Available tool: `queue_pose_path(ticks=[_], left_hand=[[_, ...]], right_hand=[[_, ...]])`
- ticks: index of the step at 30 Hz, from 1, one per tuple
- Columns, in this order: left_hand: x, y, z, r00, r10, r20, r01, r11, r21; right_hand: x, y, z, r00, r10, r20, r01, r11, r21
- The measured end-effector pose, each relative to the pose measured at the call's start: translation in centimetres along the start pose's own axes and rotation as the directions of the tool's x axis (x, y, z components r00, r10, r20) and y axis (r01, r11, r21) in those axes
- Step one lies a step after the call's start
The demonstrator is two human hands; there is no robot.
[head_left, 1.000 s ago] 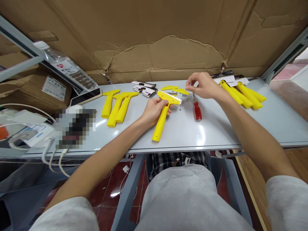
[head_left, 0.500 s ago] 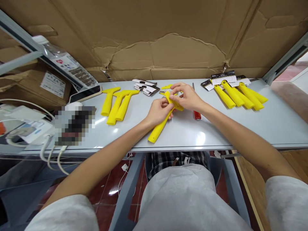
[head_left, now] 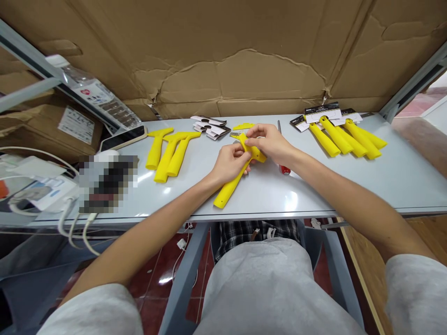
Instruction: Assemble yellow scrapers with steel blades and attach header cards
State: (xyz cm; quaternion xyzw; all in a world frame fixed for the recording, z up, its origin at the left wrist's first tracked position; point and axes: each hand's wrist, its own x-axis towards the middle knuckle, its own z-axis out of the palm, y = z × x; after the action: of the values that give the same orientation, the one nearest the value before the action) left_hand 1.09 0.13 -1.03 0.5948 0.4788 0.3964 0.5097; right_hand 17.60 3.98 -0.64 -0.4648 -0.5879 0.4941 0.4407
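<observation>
My left hand (head_left: 228,162) is closed around a yellow T-shaped scraper (head_left: 230,186), just below its head. The scraper's handle slants down toward the table's front edge. Bent fingers of my right hand (head_left: 270,142) are pinched together right at the scraper's head; whatever sits between the fingertips is too small to make out. Behind my hands lies another yellow piece (head_left: 243,126), partly hidden. A screwdriver (head_left: 285,170) with a red handle rests beside my right wrist, its middle covered by that hand.
Several yellow T-shaped scrapers (head_left: 160,158) lie on the left, with folded cards (head_left: 210,126) behind. Carded yellow handles (head_left: 337,137) lie on the right. A phone (head_left: 124,138), a bottle (head_left: 98,95) and white cables (head_left: 66,218) are at the left. Cardboard (head_left: 223,56) stands along the back.
The view has shifted very slightly. My right fingers have moved a little at the scraper's head; my left hand keeps the same hold.
</observation>
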Motion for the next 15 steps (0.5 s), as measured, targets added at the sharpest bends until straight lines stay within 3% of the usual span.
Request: queue_pose_path(ticks=[10, 15], left_hand=[[-0.17, 0.31, 0.01, 1.000, -0.019, -0.001, 0.019, 0.999, -0.031], [-0.15, 0.18, -0.05, 1.000, -0.003, 0.011, 0.003, 1.000, 0.001]], right_hand=[[-0.23, -0.22, -0.30, 0.999, -0.034, 0.008, 0.034, 0.999, 0.003], [-0.25, -0.13, -0.33, 0.999, 0.012, 0.031, -0.014, 0.998, 0.067]])
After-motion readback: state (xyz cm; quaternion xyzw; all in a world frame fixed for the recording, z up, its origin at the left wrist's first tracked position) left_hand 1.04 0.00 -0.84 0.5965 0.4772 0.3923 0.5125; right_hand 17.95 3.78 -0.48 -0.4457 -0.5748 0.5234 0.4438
